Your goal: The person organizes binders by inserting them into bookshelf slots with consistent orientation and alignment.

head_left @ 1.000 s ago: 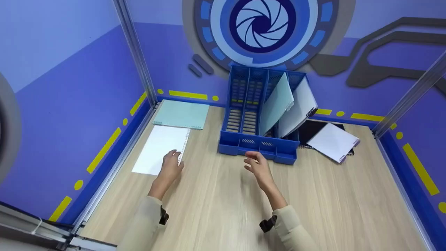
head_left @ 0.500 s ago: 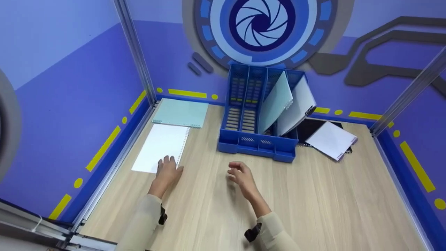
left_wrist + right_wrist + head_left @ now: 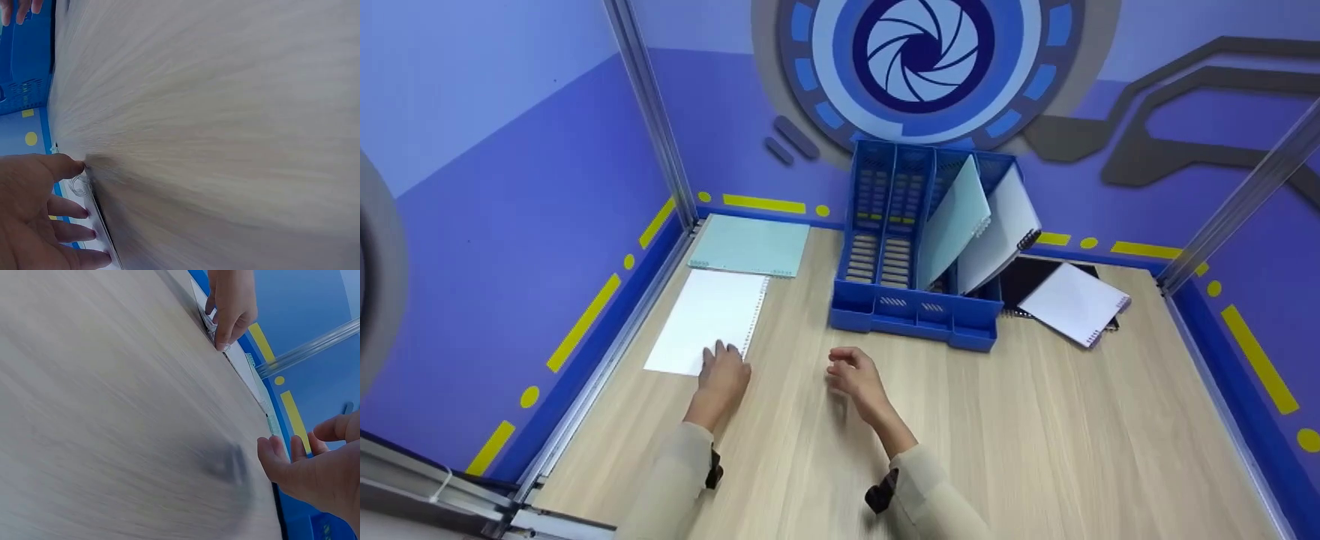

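Note:
A white spiral notebook (image 3: 709, 307) lies at the left of the table, its coil along the right edge. My left hand (image 3: 724, 382) rests on its near right corner. In the left wrist view its spread fingers (image 3: 70, 232) lie over the cover and the thumb is right at the coil edge. My right hand (image 3: 856, 381) hovers to the right of it over bare wood, fingers loosely bent and holding nothing. In the right wrist view, the white notebook (image 3: 244, 374) lies beyond the right hand, with the left hand (image 3: 233, 309) on it.
A light green notebook (image 3: 754, 244) lies behind the white one. The blue file rack (image 3: 915, 319) stands at the back, with a green notebook (image 3: 956, 221) and a white notebook (image 3: 1001, 232) leaning in its right slots. Right of it, a small white notebook (image 3: 1072, 304) overlaps a black one (image 3: 1027, 279).
My right hand has moved left and slightly toward me, from in front of the rack toward the left hand. The left hand has slid slightly nearer me on the white notebook, which stays put.

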`<state>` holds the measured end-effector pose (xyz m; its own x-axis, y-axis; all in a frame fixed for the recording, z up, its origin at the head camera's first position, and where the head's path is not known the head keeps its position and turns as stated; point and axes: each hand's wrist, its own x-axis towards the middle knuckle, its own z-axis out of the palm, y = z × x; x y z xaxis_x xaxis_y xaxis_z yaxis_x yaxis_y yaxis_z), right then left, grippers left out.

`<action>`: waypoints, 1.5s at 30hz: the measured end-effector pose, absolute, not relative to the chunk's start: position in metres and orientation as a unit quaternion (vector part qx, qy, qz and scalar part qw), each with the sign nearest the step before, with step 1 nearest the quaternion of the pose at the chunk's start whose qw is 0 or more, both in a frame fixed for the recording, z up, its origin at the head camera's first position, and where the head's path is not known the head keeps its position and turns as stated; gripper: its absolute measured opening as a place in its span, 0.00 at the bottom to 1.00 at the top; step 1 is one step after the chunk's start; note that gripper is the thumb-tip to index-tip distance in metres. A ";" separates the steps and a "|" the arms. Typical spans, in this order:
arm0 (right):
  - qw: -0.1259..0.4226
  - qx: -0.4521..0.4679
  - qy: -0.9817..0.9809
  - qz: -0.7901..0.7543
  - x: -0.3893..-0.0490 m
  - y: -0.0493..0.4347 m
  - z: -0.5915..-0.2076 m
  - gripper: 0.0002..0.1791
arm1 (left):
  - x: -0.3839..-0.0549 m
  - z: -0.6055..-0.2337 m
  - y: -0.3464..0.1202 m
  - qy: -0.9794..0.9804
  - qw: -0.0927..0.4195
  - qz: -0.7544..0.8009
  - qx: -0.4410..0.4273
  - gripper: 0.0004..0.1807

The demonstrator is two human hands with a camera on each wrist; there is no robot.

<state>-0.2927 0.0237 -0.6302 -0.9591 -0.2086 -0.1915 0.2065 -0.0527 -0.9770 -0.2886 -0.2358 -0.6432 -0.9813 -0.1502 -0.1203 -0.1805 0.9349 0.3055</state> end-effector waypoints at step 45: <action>0.296 0.086 0.584 -0.751 -0.333 -0.061 -0.633 0.25 | -0.254 -0.628 -0.193 0.966 -0.003 0.252 -0.053 0.11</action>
<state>-0.3332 -0.0615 -0.6332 -0.8104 -0.3430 -0.4750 0.5447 -0.1426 -0.8264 -0.2545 -0.1934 -0.6283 -0.9943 -0.1046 -0.0210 -0.1015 0.8678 0.4864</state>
